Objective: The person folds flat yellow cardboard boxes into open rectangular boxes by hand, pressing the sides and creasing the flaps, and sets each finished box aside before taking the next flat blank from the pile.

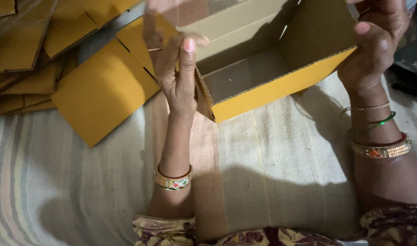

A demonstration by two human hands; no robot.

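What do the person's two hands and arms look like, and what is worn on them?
The left hand has pink-painted nails and a ring; its wrist wears a gold bangle with red and green patterns. The right hand has a pink thumbnail; its wrist wears thin bangles, a green bangle and a wide gold bangle. Short sleeves are purple-patterned.

I see a cardboard box (263, 68), yellow outside and plain grey-brown inside. Left of the box lie flat cardboard sheets (99, 91) in the same yellow. Below the box spreads a cloth (272, 155), cream with pale stripes (pink, grey and tan toward its left edge). The wrists wear gold bangles (173, 180) with red and green spots, and one thin green bangle (382, 121). The sleeves (165, 230) are maroon-and-cream floral.
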